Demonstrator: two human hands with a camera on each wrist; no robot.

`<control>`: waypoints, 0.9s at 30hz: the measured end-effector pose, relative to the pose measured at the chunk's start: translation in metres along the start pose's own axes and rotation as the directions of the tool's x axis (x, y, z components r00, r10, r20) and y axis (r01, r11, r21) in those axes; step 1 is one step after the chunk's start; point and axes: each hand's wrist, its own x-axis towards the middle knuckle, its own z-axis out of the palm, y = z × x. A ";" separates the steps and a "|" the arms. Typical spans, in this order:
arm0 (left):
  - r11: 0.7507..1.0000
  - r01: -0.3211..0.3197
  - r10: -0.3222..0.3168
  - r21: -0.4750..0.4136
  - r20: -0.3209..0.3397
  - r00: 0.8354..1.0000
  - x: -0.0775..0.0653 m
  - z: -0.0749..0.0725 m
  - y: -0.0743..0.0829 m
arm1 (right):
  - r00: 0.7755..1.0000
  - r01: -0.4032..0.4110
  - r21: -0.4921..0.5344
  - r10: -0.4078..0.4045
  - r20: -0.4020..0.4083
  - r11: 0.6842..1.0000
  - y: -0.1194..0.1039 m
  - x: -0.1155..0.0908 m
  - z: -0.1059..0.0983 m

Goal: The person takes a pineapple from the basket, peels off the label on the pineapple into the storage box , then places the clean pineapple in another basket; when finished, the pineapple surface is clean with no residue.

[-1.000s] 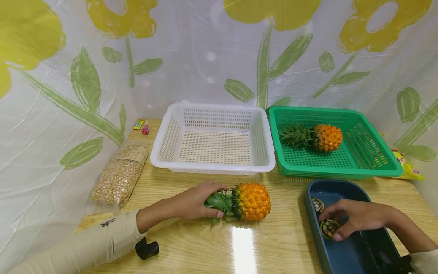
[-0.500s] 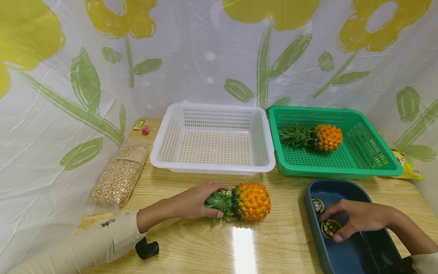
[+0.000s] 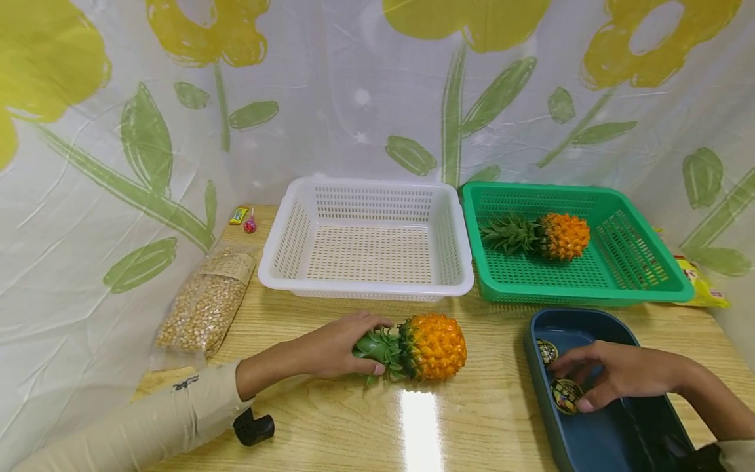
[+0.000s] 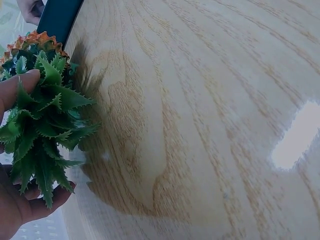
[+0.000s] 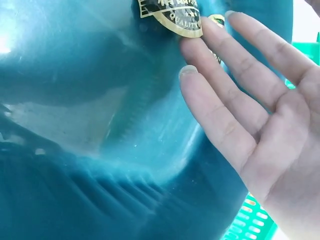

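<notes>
My left hand (image 3: 348,344) grips a pineapple (image 3: 436,346) by its green crown as the fruit lies on the table. In the left wrist view, thumb and fingers curl round the spiky leaves (image 4: 45,130). Inside the blue tray (image 3: 580,321), my right hand (image 3: 625,373) has its thumb and fingertips at the edges of a round black-and-gold disc (image 3: 565,396), which is tilted. "QUALITY" is printed on the disc (image 5: 182,20) in the right wrist view, where the thumb is hidden. A second such disc (image 3: 547,352) is beside the fingers, against the tray's left wall.
A white basket (image 3: 366,288) stands behind the pineapple. Right of it, a green basket (image 3: 590,295) holds another pineapple (image 3: 563,236). A bag of yellow kernels (image 3: 203,308) and two small sweets (image 3: 244,218) lie at left. A yellow packet (image 3: 698,285) lies at far right.
The right hand's thumb has come against the near disc's edge, and the disc has tipped and shifted slightly left. The left hand and pineapple have stayed in place.
</notes>
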 end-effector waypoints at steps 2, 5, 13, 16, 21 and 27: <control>1.000 -0.003 0.003 -0.004 0.001 1.000 0.000 0.000 0.000 | 1.000 0.001 0.009 -0.001 -0.003 1.000 0.000 0.000 0.000; 1.000 -0.006 0.006 -0.009 0.000 1.000 0.000 0.000 -0.001 | 1.000 0.003 0.009 -0.003 -0.011 1.000 0.001 0.000 0.001; 1.000 -0.006 0.006 -0.007 -0.001 1.000 0.000 0.000 -0.001 | 0.998 0.010 -0.043 -0.012 -0.058 0.999 -0.003 -0.002 0.000; 1.000 -0.009 0.009 -0.005 -0.001 1.000 0.000 0.001 -0.002 | 0.995 0.008 -0.107 -0.018 -0.093 0.994 -0.007 -0.005 -0.001; 1.000 -0.022 0.022 0.001 -0.005 1.000 0.001 0.001 -0.003 | 0.986 0.031 -0.194 -0.062 -0.154 0.980 -0.019 -0.007 -0.001; 1.000 -0.030 0.030 0.006 -0.010 0.999 0.001 0.001 -0.003 | 0.961 0.124 -0.284 -0.187 -0.206 0.951 -0.039 0.003 0.004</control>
